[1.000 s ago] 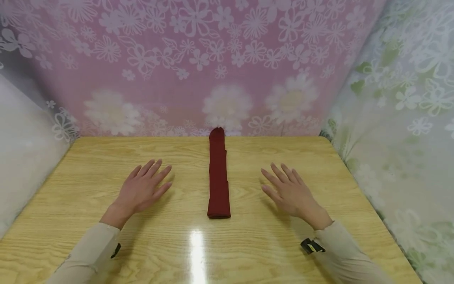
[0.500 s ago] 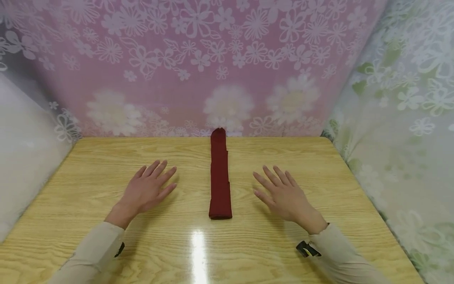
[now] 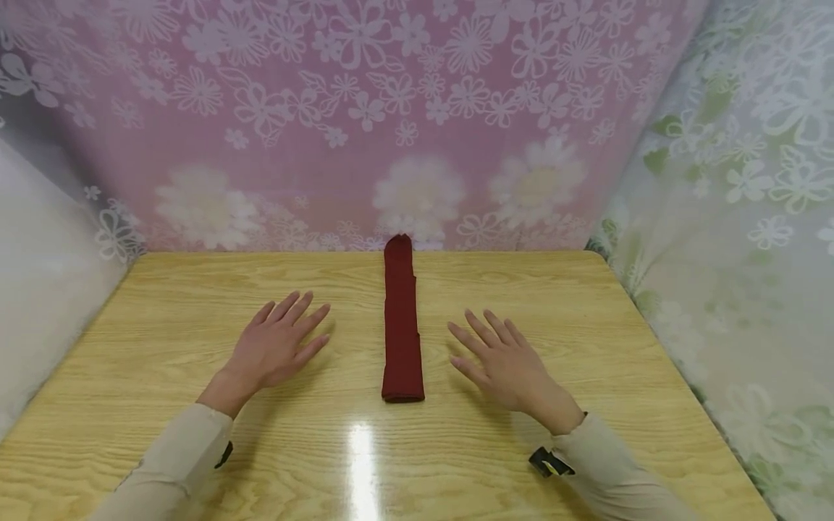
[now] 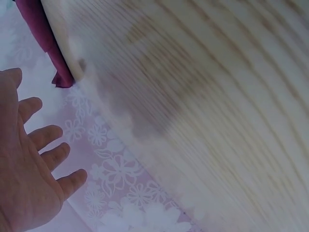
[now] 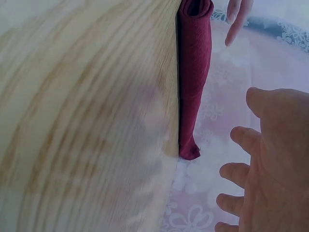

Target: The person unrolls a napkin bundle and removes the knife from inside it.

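A dark red folded cloth (image 3: pixel 402 325) lies lengthwise in the middle of the table, a long narrow strip whose far end reaches the back edge. In the right wrist view the near end of the cloth (image 5: pixel 195 63) shows rolled layers. My left hand (image 3: pixel 274 347) hovers to its left, fingers spread and apart from it. On the other side my right hand (image 3: pixel 504 365) is held over the wood with spread fingers, nearer to the cloth than the left. Neither hand holds anything. The left wrist view shows the left palm (image 4: pixel 29 179) and part of the cloth (image 4: pixel 46 38).
The wood-grain table (image 3: pixel 313 449) has a bright light reflection near its front. A pink flowered backdrop (image 3: pixel 313 145) rises behind the back edge, and a pale flowered sheet (image 3: pixel 736 289) hangs along the right. Black straps (image 3: pixel 550 462) show at the sleeve cuffs.
Both hands have drifted inward toward the cloth, the right hand farther and slightly toward the front. The cloth has stayed in place.
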`<state>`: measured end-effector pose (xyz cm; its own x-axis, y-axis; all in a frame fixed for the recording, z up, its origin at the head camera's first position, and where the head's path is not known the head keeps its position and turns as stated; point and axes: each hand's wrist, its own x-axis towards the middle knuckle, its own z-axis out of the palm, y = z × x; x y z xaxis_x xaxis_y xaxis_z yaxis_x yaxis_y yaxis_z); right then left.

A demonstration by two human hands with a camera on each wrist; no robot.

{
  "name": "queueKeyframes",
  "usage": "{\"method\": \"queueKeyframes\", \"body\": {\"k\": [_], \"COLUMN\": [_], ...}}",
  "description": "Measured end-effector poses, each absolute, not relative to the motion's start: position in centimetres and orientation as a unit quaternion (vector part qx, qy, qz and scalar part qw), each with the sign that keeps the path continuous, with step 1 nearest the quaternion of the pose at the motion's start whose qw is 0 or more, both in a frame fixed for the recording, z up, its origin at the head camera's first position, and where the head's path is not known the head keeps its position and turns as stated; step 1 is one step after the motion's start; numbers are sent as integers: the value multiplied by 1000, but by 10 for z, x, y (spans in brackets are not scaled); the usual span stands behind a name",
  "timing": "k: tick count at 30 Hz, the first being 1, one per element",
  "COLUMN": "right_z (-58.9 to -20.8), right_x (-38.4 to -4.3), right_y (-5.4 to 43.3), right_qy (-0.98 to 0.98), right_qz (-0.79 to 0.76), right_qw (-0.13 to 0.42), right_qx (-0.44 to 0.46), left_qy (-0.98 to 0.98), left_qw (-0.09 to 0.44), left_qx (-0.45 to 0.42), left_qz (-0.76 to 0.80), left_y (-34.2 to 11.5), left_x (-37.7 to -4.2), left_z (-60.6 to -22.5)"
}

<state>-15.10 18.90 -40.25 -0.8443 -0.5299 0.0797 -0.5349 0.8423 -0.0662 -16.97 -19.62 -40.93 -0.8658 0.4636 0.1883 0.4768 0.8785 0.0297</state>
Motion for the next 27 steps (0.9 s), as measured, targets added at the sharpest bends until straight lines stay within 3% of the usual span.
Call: {"method": "queueKeyframes", "body": {"k": [17,27], "right_z": [-401,-401], "right_x": [-144,-139], "right_y": [172,164], "right_qy": [-954,-953], "right_qz": [50,53], "right_qw": [25,22], "right_qx": [293,298], "left_qy": [-960,-960], "left_qw": [95,73], "left_qx": [-261,-266], "left_qz": [-39,-46], "left_y": [-186,-175], "left_x": [-177,-182], "left_z": [-407,-406]}}
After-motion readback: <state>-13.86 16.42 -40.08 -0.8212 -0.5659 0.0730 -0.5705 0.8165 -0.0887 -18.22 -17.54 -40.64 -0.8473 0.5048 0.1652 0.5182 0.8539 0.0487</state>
